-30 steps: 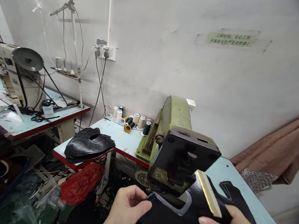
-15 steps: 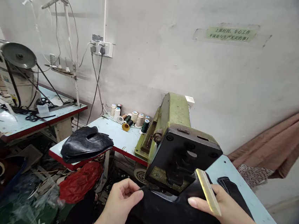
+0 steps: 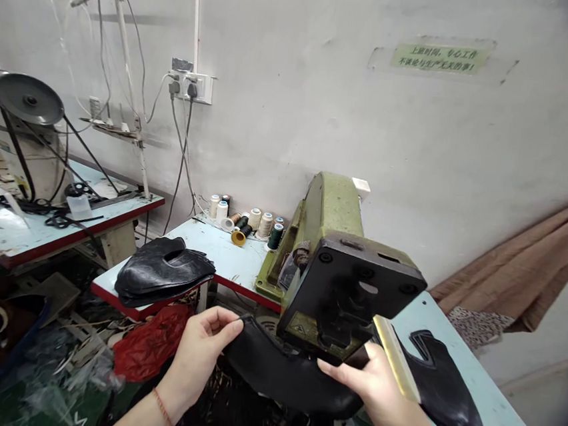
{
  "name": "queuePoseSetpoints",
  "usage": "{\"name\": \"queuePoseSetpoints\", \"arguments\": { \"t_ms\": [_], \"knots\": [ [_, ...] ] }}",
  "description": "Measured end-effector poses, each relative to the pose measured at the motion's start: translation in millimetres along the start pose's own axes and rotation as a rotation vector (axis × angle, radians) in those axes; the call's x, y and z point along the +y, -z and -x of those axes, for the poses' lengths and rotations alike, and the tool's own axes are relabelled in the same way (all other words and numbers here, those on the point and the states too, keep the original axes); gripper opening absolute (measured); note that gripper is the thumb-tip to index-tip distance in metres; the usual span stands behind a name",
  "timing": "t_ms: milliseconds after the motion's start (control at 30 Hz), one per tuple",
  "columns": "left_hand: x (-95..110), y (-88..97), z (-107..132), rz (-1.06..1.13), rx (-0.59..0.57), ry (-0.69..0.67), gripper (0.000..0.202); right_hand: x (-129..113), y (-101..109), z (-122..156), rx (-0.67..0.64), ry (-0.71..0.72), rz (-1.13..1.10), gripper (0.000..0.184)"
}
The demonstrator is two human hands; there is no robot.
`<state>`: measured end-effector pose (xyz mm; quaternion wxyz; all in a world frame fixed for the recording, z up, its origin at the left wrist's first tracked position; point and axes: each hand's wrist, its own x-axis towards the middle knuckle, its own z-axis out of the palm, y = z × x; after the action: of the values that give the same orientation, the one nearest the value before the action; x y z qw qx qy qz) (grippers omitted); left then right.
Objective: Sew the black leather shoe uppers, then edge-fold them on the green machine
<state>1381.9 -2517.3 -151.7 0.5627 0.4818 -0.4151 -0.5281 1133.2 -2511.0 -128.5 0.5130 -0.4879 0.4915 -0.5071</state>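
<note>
A curved black leather shoe upper hangs in front of the green machine, below its black head plate. My left hand pinches the upper's left end between thumb and fingers. Toward the other end my right hand grips it, thumb on top and the remaining fingers partly hidden behind. A brass-coloured bar crosses in front of my right wrist. Whether the leather touches the machine's working point is hidden by the head.
Stacked black leather pieces lie on the table's left corner, and more black leather lies at right. Thread spools stand near the wall. A sewing machine is on the left table; a red plastic bag sits below.
Both hands have shifted left, carrying the shoe upper out from under the machine's head. More of the black leather on the right side of the table now shows.
</note>
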Motion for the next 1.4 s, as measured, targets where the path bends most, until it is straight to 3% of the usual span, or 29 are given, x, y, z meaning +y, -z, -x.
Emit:
{"name": "queuePoseSetpoints", "arguments": {
  "t_ms": [67,167,267,367,433,500,600,733,833,967,1100,1267,1400],
  "knots": [
    [1,-0.2,-5,0.056,0.069,0.001,0.028,8,-5,4,-0.087,-0.085,0.018,0.032],
    [-6,-9.3,-1,0.292,0.133,0.041,0.039,22,-15,13,0.043,-0.081,0.000,0.035],
    [-20,-29.7,18,0.483,0.032,0.068,0.043,40,-27,22,0.167,-0.107,-0.123,0.038],
    [-36,-52.8,36,0.464,-0.159,0.134,0.049,59,-37,28,0.253,-0.181,-0.227,0.039],
    [-43,-63.3,41,0.387,-0.180,0.156,0.044,70,-44,31,0.310,-0.229,-0.240,0.039],
    [-46,-67.4,41,0.334,-0.118,0.150,0.035,78,-50,34,0.386,-0.226,-0.215,0.039],
    [-42,-64.1,38,0.310,-0.078,0.139,0.030,81,-56,37,0.409,-0.170,-0.292,0.039],
    [-27,-53.6,37,0.267,-0.058,0.138,0.033,59,-54,34,0.207,-0.138,-0.545,0.042],
    [-20,-45.3,36,0.212,-0.045,0.107,0.032,41,-46,25,0.095,-0.116,-0.558,0.052],
    [-18,-30.8,27,0.101,-0.026,0.074,0.031,37,-37,12,0.029,-0.081,-0.551,0.058],
    [-4,-14.9,15,-0.024,-0.047,0.040,0.029,39,-30,6,0.031,0.009,-0.584,0.060],
    [36,-6.4,3,-0.195,-0.084,0.069,0.023,47,-24,8,0.078,-0.018,-0.581,0.057],
    [59,-2.1,-7,-0.249,-0.161,0.086,0.019,63,-29,14,0.162,-0.075,-0.502,0.033]
  ]
}}
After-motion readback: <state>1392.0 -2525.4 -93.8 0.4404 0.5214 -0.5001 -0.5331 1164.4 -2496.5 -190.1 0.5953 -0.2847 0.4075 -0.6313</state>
